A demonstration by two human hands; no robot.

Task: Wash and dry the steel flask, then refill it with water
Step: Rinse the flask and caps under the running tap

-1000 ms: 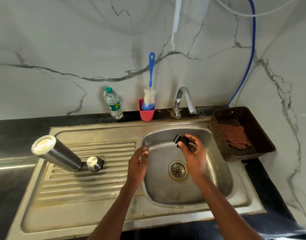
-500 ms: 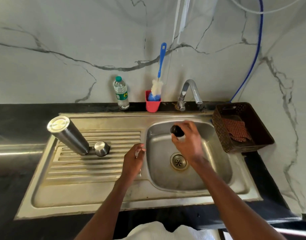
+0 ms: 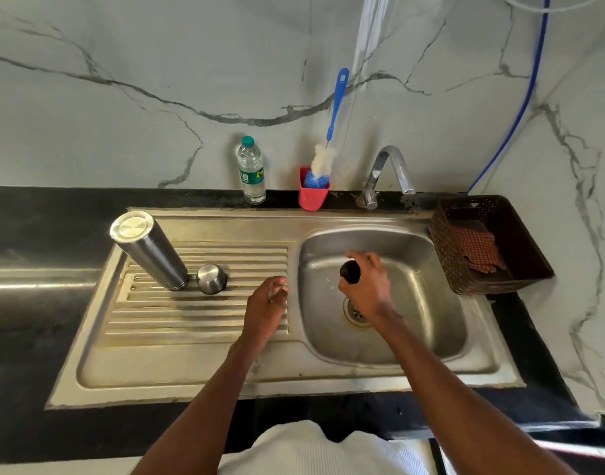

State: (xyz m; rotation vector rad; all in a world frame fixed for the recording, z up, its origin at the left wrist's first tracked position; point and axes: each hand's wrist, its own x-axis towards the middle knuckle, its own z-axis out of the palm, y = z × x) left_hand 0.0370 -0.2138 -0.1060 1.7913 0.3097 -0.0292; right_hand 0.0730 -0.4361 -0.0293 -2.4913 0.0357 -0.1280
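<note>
Black and round, the stopper (image 3: 350,271) sits in our right hand (image 3: 367,286), fingers and thumb curled round it, held over the basin (image 3: 431,303) above the drain (image 3: 354,311). Our left hand (image 3: 265,308) hangs over the inner edge of the drainboard (image 3: 191,320), just beside the basin, fingers loosely bent and holding nothing. On the far left of the drainboard the flask (image 3: 150,250) stands upside down, base up, with the steel cup (image 3: 212,278) inverted just beside it and seemingly touching it. Along the sink's back edge, on the dark counter (image 3: 37,217), stand a water bottle (image 3: 251,169), a red holder (image 3: 313,193) with a blue-handled brush (image 3: 330,145), and the tap (image 3: 386,173). Off the sink's right edge a brown basket (image 3: 520,248) holds a checked cloth (image 3: 477,248).
</note>
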